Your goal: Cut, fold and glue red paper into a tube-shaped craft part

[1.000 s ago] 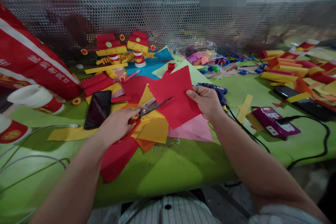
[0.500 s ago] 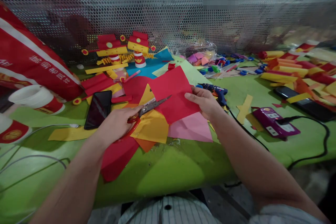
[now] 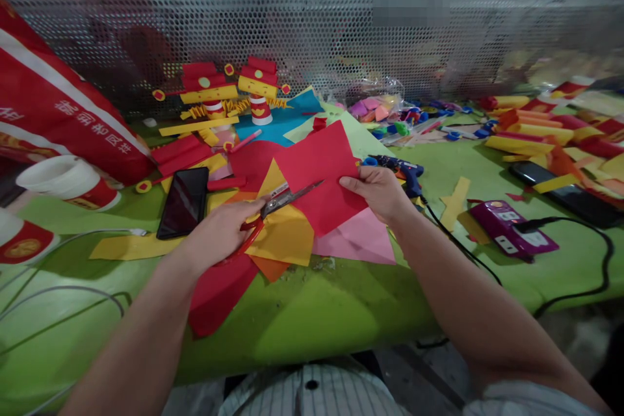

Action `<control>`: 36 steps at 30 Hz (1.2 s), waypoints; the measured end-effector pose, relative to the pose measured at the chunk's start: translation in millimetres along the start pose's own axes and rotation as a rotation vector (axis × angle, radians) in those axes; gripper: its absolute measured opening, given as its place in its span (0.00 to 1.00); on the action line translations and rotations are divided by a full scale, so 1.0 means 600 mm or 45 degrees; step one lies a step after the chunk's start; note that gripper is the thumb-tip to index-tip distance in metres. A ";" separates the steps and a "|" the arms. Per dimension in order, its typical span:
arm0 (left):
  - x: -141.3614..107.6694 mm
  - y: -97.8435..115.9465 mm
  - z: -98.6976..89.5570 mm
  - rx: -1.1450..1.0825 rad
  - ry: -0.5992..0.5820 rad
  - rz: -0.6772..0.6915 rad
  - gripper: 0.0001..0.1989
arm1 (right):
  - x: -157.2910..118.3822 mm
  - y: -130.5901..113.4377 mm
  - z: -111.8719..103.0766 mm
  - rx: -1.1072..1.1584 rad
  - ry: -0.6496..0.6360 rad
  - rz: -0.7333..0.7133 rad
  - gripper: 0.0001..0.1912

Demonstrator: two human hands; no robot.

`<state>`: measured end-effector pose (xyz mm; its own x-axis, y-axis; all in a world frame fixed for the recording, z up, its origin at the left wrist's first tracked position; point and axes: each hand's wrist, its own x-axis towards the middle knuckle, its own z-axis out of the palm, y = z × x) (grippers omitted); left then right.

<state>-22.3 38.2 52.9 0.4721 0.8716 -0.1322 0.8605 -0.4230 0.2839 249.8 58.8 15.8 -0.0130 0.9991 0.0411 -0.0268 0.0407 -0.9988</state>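
My left hand [image 3: 228, 229] is wrapped round the red handles of a pair of scissors [image 3: 280, 203]. The blades lie across a red paper sheet [image 3: 322, 156], which is cut part of the way from its left edge. The right edge of that sheet is pinched between the thumb and fingers of my right hand [image 3: 377, 190]. Yellow paper [image 3: 285, 237] and pink paper [image 3: 358, 238] lie beneath it, with a red piece [image 3: 221, 299] nearer the table's front edge.
A black phone [image 3: 183, 203] and paper cups [image 3: 68, 183] are at the left. Two paper figures [image 3: 260, 92] stand at the back. A glue gun [image 3: 402, 169] and a purple power block [image 3: 511, 227] with a black cable are at the right.
The scissors have moved slightly right, with the blades further into the red sheet and closer together. My left hand has moved right with them; my right hand has shifted a little.
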 end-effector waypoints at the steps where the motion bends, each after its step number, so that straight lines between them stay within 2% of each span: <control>1: 0.000 0.000 0.001 -0.008 0.003 -0.002 0.28 | 0.000 0.001 0.000 -0.025 0.005 -0.011 0.19; 5: 0.001 -0.001 0.005 -0.021 0.017 0.002 0.28 | -0.003 0.004 0.004 -0.082 0.006 -0.034 0.20; 12: 0.003 0.002 0.010 -0.016 -0.006 0.011 0.30 | -0.011 0.003 0.012 -0.071 -0.092 0.019 0.19; 23: 0.003 0.003 0.009 0.104 -0.026 0.017 0.30 | -0.012 0.005 0.017 -0.105 -0.075 -0.010 0.20; 36: 0.002 0.004 0.003 0.081 -0.017 0.042 0.29 | -0.012 0.007 0.014 -0.059 -0.093 0.011 0.18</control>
<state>-19.6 37.6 51.6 0.5024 0.8538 -0.1363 0.8547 -0.4666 0.2275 241.2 51.7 11.8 -0.0856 0.9958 0.0325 0.0198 0.0343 -0.9992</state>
